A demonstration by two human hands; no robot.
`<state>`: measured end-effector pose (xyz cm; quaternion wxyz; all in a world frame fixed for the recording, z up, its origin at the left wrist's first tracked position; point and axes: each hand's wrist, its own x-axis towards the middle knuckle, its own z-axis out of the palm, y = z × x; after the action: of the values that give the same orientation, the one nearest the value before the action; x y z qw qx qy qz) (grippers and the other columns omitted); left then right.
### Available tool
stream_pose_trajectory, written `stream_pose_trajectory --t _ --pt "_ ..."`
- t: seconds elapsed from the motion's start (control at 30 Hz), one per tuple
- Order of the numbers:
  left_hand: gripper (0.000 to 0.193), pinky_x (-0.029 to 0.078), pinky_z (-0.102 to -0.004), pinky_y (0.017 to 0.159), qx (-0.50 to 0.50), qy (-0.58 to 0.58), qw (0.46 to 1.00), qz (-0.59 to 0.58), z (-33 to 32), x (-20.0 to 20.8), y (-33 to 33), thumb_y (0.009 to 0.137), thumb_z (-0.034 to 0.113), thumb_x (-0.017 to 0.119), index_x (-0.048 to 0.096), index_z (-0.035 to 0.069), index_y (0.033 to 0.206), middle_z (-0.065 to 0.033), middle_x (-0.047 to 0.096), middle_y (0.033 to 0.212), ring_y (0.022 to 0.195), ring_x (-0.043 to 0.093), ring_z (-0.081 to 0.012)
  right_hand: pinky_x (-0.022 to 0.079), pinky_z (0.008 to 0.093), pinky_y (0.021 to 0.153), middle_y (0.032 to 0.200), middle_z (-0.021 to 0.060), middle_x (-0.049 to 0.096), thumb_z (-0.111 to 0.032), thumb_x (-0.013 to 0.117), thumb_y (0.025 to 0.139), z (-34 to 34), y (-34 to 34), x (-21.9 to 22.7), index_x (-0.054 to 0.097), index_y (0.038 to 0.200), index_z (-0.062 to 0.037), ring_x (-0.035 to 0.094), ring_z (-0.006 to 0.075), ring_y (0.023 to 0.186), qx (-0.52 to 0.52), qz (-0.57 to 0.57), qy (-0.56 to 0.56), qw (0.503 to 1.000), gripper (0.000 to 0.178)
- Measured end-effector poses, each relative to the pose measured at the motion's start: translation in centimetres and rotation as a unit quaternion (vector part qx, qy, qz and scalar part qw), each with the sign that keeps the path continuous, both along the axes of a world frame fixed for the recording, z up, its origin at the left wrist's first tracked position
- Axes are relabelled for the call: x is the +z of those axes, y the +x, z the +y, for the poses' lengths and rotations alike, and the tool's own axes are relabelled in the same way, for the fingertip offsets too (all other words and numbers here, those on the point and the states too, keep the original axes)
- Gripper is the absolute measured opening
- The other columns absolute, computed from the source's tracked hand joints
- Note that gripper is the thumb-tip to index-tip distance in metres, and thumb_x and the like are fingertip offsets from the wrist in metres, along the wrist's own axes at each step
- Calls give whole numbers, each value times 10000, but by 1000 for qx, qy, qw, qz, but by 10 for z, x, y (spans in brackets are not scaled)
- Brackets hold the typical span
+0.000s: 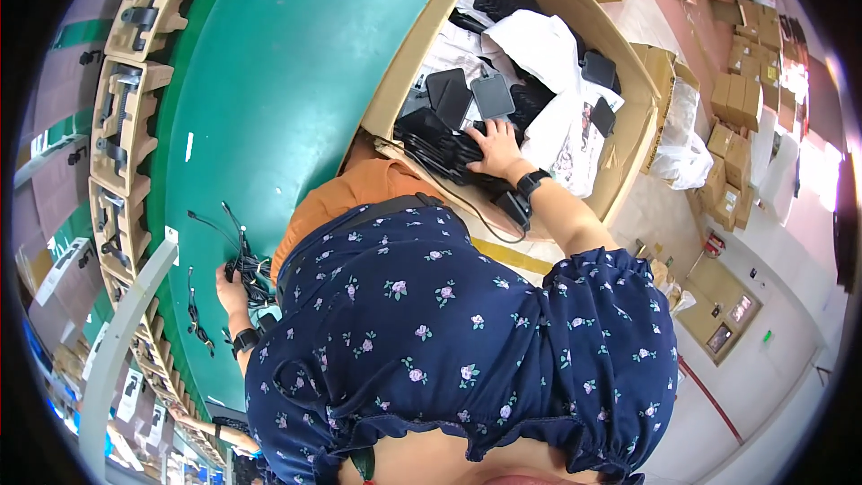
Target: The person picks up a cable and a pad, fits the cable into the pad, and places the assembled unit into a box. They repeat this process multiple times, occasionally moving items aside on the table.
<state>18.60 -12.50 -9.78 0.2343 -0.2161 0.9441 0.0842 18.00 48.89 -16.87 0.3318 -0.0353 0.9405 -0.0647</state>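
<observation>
My right hand (pixel 496 149) reaches into a large cardboard box (pixel 388 94), fingers spread over a stack of flat black square pieces (pixel 431 142). A grey-black square pad (pixel 492 96) lies just beyond its fingertips, with another dark pad (pixel 449 94) beside it. Down at the left, my left hand (pixel 232 289) closes around part of a bundle of black cables (pixel 255 271) on the green tabletop (pixel 260 63). My body partly covers that bundle. Crumpled white sheets (pixel 548 54) lie among the dark pieces in the box.
Along the table's left edge runs a row of tan molded trays (pixel 115 130) holding dark parts. A loose short cable (pixel 194 313) lies near the bundle. A grey metal post (pixel 130 323) rises at the lower left. Stacked cartons (pixel 741 99) stand at the far right. Another person's arm (pixel 220 431) shows at the lower left.
</observation>
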Motion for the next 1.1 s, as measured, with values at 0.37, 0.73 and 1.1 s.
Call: stream_pose_trajectory --t 0.37,0.73,1.1 --pt "356 445 -427 799 1 -34 999 1 9 -2 7 768 102 645 521 84 1101 -204 581 1002 932 553 -370 327 506 910 1069 143 497 -386 724 586 -17 -11 -2 616 1102 -279 442 323 1078 -13 -6 81 997 538" --pt "350 421 -411 854 15 13 998 63 6 2 22 775 104 632 525 81 1107 -174 577 1058 991 529 -359 442 367 879 1040 168 620 -447 709 596 36 -66 -3 635 1038 -90 572 334 993 -123 -191 -69 971 573" --pt "352 420 -407 865 32 32 998 52 8 4 23 770 129 638 532 87 1103 -183 565 1085 1012 523 -357 474 306 812 996 63 640 -199 746 686 65 -146 79 597 1092 -22 602 167 874 -404 96 -408 813 467"
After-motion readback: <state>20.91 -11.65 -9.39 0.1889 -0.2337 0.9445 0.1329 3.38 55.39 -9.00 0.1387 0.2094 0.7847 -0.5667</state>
